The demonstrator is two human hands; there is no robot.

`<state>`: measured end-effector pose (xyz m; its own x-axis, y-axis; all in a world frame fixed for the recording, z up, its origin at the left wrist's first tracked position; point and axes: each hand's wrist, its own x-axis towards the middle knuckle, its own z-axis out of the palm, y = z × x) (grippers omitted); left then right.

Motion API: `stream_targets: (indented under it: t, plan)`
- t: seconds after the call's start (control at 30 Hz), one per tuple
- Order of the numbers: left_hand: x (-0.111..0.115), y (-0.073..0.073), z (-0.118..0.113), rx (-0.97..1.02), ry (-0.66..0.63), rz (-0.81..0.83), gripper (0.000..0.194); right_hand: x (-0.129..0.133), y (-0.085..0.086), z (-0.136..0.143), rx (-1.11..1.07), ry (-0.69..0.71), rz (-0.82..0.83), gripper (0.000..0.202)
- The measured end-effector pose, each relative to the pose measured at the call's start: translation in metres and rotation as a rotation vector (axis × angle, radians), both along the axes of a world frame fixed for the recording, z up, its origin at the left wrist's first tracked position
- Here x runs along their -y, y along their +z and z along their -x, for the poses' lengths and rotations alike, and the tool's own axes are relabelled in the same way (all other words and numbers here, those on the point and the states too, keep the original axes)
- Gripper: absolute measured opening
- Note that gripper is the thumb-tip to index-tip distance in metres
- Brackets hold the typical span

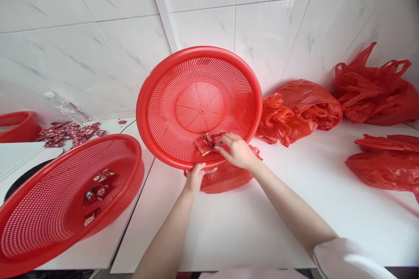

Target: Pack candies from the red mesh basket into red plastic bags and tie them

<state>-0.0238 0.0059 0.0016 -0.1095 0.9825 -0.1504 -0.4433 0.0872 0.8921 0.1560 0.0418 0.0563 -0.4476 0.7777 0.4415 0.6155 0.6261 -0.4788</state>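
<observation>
A red perforated basket is tilted toward me, with a few small red packets low on its inner side. My left hand grips the near rim of this basket, thumb on top and fingers below. My right hand reaches inside over the rim, its fingers pinched on one of the red packets. Beneath the basket's near edge lies a red plastic bag.
Another red basket with several packets inside stands at the left. Behind it are scattered red packets, a plastic bottle and a red container. Red plastic bags line the tiled wall; another bag lies at the right.
</observation>
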Motion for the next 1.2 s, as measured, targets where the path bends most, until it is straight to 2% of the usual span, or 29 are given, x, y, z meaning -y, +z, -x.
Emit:
stream_targets:
  t: [0.13, 0.23, 0.47, 0.7, 0.83, 1.03, 1.13, 1.2]
  plan:
    - [0.004, -0.001, -0.005, 0.03, -0.004, 0.006, 0.037, 0.001, -0.006, -0.003, 0.118, 0.179, -0.021, 0.045]
    - [0.004, -0.001, -0.006, 0.037, -0.022, 0.021, 0.041, 0.002, -0.003, -0.009, 0.138, 0.236, 0.003, 0.053]
    - [0.0, -0.006, -0.003, 0.075, -0.036, 0.013, 0.042, 0.006, 0.008, -0.025, 0.121, 0.253, 0.203, 0.037]
    - [-0.003, -0.01, 0.001, 0.099, -0.053, 0.018, 0.034, 0.007, 0.016, -0.035, -0.082, 0.185, 0.191, 0.029]
    - [-0.005, -0.012, 0.002, 0.142, -0.037, 0.009, 0.03, 0.007, 0.021, -0.037, -0.294, 0.084, 0.289, 0.036]
    - [-0.008, -0.01, 0.005, 0.198, 0.006, -0.031, 0.015, 0.008, 0.022, -0.037, -0.633, 0.221, 0.552, 0.043]
    - [-0.009, -0.008, 0.009, 0.196, 0.043, -0.045, 0.012, 0.009, 0.023, -0.038, -0.629, 0.209, 0.625, 0.049]
    - [-0.01, -0.007, 0.011, 0.193, 0.06, -0.057, 0.013, 0.011, 0.024, -0.04, -0.545, 0.191, 0.613, 0.049]
